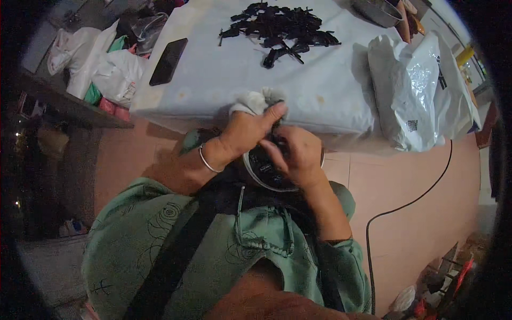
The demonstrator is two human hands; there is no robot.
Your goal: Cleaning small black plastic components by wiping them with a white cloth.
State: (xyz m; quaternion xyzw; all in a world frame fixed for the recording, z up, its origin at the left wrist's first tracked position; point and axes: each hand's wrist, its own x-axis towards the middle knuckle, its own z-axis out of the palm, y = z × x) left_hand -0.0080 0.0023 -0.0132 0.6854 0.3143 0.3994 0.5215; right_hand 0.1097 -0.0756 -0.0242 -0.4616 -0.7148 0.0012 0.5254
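Note:
My left hand (242,130), with a silver bangle at its wrist, is closed around a bunched white and grey cloth (252,100) at the table's near edge. Its thumb presses against the cloth's grey part, where something small and dark shows. Close beside it, my right hand (301,154) has its fingers curled in; what they grip, if anything, is hidden. Below both hands a round container (249,169) with a pale rim sits at my lap, holding small black parts (266,169). Farther back on the table lies a loose pile of black plastic-looking parts (282,32).
On the covered table (213,80) lies a dark phone (168,61) at the left. A large white plastic bag (408,90) stands at the right, near a metal bowl (377,12). Several filled bags (114,74) crowd the left. A black cable (400,207) crosses the floor.

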